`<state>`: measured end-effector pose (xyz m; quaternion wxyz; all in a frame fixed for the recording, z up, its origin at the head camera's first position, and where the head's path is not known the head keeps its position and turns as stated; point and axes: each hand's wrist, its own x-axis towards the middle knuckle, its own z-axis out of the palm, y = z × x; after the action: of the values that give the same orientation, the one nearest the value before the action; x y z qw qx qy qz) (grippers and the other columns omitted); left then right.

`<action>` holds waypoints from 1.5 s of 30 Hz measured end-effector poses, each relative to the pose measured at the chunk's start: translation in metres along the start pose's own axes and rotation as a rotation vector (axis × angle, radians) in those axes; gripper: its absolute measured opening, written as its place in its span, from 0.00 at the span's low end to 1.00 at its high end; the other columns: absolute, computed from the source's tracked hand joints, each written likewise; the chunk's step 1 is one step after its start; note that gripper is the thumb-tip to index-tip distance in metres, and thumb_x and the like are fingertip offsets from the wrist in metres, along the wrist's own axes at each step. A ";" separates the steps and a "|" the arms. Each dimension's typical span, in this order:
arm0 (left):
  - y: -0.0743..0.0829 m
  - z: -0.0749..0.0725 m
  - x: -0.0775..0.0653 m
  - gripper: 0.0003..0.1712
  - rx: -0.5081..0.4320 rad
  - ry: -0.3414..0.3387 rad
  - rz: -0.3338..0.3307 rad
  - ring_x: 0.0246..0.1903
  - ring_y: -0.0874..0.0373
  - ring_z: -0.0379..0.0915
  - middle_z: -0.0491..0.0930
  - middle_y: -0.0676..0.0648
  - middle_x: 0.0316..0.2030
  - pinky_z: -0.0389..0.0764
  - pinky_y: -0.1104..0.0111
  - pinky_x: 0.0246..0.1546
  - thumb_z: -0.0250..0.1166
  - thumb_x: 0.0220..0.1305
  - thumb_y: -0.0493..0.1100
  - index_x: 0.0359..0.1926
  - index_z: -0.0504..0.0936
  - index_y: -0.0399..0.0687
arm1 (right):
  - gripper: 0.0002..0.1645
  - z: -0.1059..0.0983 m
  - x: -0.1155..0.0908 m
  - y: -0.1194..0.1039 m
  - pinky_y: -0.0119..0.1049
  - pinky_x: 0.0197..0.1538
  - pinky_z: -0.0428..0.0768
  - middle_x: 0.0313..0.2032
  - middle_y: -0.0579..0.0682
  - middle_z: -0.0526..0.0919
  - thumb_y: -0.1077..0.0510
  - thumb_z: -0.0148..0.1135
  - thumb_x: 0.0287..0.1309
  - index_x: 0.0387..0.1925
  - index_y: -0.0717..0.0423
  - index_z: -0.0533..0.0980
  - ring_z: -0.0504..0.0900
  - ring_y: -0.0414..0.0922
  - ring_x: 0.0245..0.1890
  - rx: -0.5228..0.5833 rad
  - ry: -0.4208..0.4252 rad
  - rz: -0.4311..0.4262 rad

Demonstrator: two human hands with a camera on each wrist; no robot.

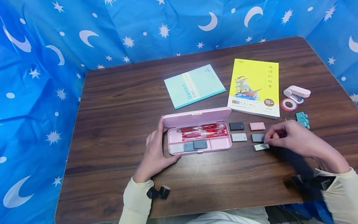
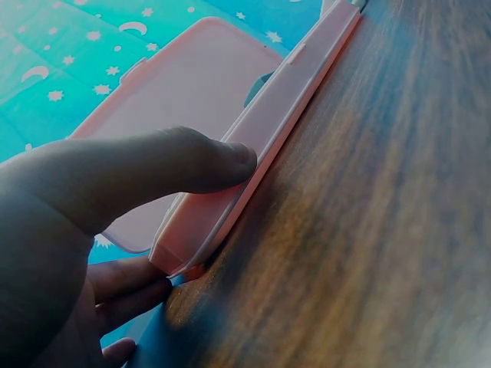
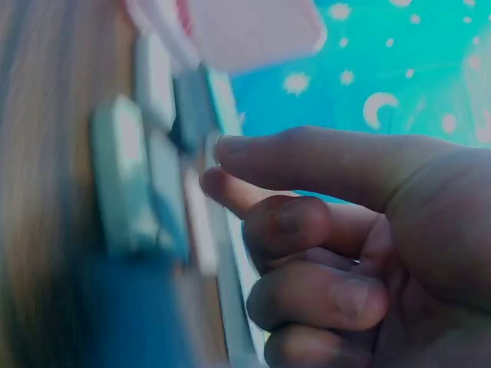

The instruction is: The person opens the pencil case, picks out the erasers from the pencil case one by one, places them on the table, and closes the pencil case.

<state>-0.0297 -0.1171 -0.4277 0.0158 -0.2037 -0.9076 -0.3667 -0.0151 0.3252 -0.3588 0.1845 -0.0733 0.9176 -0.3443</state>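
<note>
An open pink pencil case [image 1: 227, 146] lies on the table, lid raised at the back. My left hand [image 1: 156, 152] grips its left end, thumb [image 2: 222, 165] pressed on the front wall and fingers round the end. Red pens [image 1: 204, 132] fill its back compartment; a dark grey eraser [image 1: 199, 144] and a blue-grey one [image 1: 188, 147] sit in front. My right hand [image 1: 291, 137] is beside a grey eraser [image 1: 257, 137] and a pale green eraser [image 1: 260, 147], thumb and forefinger stretched toward them, nothing visible between. Nearby lie black [image 1: 236, 126], white [image 1: 239, 137] and pink [image 1: 257, 126] erasers.
Behind the case are a light blue notebook [image 1: 194, 85] and a yellow book [image 1: 254, 87]. To the right stand a pale pink stapler [image 1: 297, 92], a roll of tape [image 1: 288, 105] and a teal clip [image 1: 302, 119]. A blue curtain [image 1: 179, 28] hangs behind the wooden table [image 1: 117, 112].
</note>
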 end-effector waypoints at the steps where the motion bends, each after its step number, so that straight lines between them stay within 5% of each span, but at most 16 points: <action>1: 0.000 0.000 0.000 0.81 -0.004 -0.003 0.003 0.66 0.49 0.62 0.70 0.48 0.70 0.52 0.46 0.71 0.83 0.42 0.57 0.81 0.31 0.60 | 0.02 0.003 0.000 -0.007 0.32 0.26 0.66 0.22 0.42 0.75 0.63 0.69 0.60 0.33 0.54 0.84 0.71 0.40 0.23 0.003 0.031 -0.019; 4: 0.001 0.000 0.002 0.80 -0.021 -0.010 0.006 0.67 0.49 0.61 0.69 0.49 0.71 0.51 0.46 0.71 0.83 0.42 0.57 0.81 0.32 0.59 | 0.02 0.020 0.005 -0.034 0.33 0.25 0.66 0.21 0.42 0.73 0.60 0.71 0.59 0.35 0.52 0.85 0.71 0.40 0.22 0.030 0.099 -0.076; 9: 0.003 0.001 0.004 0.81 -0.030 -0.010 0.011 0.68 0.49 0.60 0.69 0.49 0.70 0.51 0.46 0.71 0.84 0.42 0.56 0.81 0.31 0.60 | 0.07 0.061 0.022 -0.077 0.32 0.26 0.68 0.22 0.42 0.75 0.56 0.70 0.61 0.41 0.50 0.87 0.72 0.40 0.23 0.063 0.098 -0.130; 16: 0.007 0.001 0.007 0.80 -0.012 -0.023 0.013 0.67 0.51 0.61 0.70 0.48 0.70 0.51 0.47 0.72 0.83 0.42 0.56 0.81 0.31 0.60 | 0.13 0.095 0.038 -0.100 0.32 0.26 0.63 0.20 0.37 0.73 0.54 0.72 0.59 0.46 0.48 0.87 0.67 0.37 0.21 -0.181 0.148 -0.200; 21: 0.010 -0.001 0.008 0.80 -0.003 -0.036 0.006 0.67 0.52 0.61 0.69 0.48 0.71 0.50 0.48 0.72 0.83 0.43 0.56 0.81 0.31 0.60 | 0.11 0.104 0.041 -0.106 0.32 0.22 0.61 0.18 0.38 0.75 0.52 0.72 0.58 0.40 0.51 0.87 0.65 0.36 0.17 -0.337 0.210 -0.270; 28: 0.010 -0.002 0.007 0.80 -0.004 -0.043 -0.001 0.68 0.53 0.60 0.68 0.48 0.71 0.49 0.48 0.73 0.83 0.43 0.56 0.81 0.31 0.60 | 0.08 0.107 0.043 -0.107 0.33 0.24 0.61 0.17 0.37 0.75 0.53 0.74 0.56 0.36 0.51 0.87 0.64 0.37 0.18 -0.314 0.248 -0.259; 37: 0.010 -0.005 0.004 0.80 -0.010 -0.032 -0.017 0.67 0.53 0.61 0.68 0.48 0.71 0.50 0.49 0.73 0.83 0.43 0.56 0.81 0.31 0.61 | 0.13 0.116 0.044 -0.114 0.33 0.19 0.58 0.13 0.41 0.71 0.48 0.76 0.54 0.32 0.54 0.85 0.63 0.38 0.14 -0.449 0.306 -0.286; 45: 0.006 -0.006 0.000 0.80 -0.001 -0.015 -0.027 0.67 0.52 0.62 0.69 0.48 0.70 0.51 0.49 0.72 0.83 0.42 0.56 0.81 0.31 0.61 | 0.12 0.119 0.048 -0.123 0.34 0.20 0.62 0.15 0.44 0.79 0.50 0.77 0.53 0.32 0.54 0.87 0.67 0.39 0.16 -0.440 0.271 -0.259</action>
<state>-0.0283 -0.1171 -0.4189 0.0038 -0.1945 -0.9102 -0.3657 -0.0123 0.1478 -0.3746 -0.0053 -0.1815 0.9696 -0.1641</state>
